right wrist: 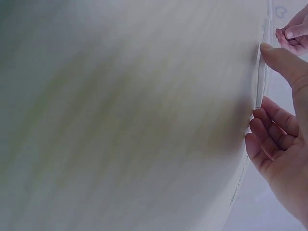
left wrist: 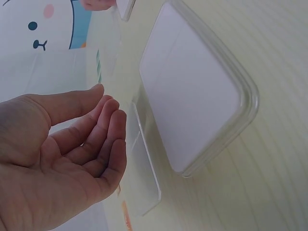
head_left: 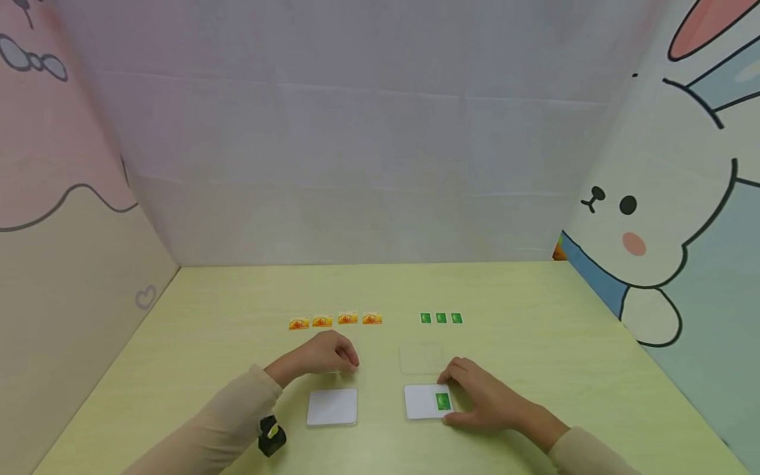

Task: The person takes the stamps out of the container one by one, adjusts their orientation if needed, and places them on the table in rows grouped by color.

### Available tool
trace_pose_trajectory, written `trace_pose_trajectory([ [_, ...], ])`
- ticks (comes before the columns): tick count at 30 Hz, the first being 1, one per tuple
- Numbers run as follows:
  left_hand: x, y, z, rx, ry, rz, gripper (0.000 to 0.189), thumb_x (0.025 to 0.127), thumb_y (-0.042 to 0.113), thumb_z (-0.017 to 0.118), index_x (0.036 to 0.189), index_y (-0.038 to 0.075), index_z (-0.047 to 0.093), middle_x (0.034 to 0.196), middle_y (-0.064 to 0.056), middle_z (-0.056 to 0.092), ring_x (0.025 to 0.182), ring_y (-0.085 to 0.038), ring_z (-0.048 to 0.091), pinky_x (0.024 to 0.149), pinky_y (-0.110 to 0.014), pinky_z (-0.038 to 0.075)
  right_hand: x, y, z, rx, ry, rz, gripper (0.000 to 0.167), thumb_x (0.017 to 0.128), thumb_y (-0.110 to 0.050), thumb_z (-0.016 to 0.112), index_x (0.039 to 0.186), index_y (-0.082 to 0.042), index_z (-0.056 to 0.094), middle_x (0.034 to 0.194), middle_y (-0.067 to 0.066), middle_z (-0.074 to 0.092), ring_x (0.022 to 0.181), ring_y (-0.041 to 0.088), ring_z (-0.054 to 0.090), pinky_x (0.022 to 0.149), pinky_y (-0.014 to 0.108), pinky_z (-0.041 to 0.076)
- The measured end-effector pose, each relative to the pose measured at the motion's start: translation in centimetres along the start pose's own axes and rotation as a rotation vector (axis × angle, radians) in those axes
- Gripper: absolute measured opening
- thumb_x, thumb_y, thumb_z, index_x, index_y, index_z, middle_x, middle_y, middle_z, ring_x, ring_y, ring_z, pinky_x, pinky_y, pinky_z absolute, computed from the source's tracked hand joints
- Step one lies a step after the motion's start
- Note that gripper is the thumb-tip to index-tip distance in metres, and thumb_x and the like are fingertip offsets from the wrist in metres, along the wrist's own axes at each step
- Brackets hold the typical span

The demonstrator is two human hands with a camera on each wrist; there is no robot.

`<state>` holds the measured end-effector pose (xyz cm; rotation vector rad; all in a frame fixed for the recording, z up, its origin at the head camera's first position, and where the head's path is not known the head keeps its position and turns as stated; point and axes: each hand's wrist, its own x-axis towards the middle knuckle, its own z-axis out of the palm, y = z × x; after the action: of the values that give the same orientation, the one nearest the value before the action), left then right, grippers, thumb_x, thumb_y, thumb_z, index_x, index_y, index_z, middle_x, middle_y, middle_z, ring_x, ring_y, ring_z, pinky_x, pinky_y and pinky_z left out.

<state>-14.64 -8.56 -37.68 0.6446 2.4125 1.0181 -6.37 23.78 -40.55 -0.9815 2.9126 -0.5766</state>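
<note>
My right hand [head_left: 483, 396] holds the right end of a shallow clear box [head_left: 420, 402], thumb at its near edge and fingers at its far edge. White fills that box, and a small green card [head_left: 443, 402] lies at its right side. My left hand [head_left: 328, 352] has loosely curled fingers and holds nothing. Beside its fingertips in the left wrist view is a clear plastic lid [left wrist: 145, 166] on the table. Closer to me lies a second clear box with a white inside [head_left: 332, 406]. Another clear lid [head_left: 420, 359] lies behind the right box.
Several orange-and-yellow cards [head_left: 348, 318] form a row at the back left. Three green cards [head_left: 441, 318] lie in a row to their right. The pale wooden table [head_left: 510, 297] is bounded by a white sheet [head_left: 374, 165] behind and cartoon-printed side panels [head_left: 683, 218].
</note>
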Motion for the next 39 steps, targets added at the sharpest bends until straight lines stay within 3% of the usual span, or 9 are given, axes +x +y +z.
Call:
trace_pose_trajectory([
  [18,0.8,1.0,1.1,-0.001,-0.024,-0.015,0.005,0.082,0.011,0.073,0.084,0.007,0.070,0.075,0.000,0.067,0.068,-0.010,0.052,0.063,-0.023,0.042,0.0,-0.2,-0.1,-0.005,0.000,-0.004,0.045,0.079,-0.039,0.075,0.111,-0.012,0.060,0.108,-0.007,0.056,0.101,0.005,0.049,0.093,0.030,0.048],
  [39,1.7,3.8,2.4,0.001,-0.059,0.039,0.004,0.083,0.009,0.072,0.084,0.005,0.071,0.076,-0.002,0.067,0.068,-0.009,0.052,0.063,-0.021,0.042,0.0,0.0,-0.1,-0.016,-0.006,-0.020,0.047,0.080,-0.042,0.075,0.112,-0.011,0.059,0.109,-0.006,0.055,0.101,0.006,0.050,0.093,0.030,0.048],
])
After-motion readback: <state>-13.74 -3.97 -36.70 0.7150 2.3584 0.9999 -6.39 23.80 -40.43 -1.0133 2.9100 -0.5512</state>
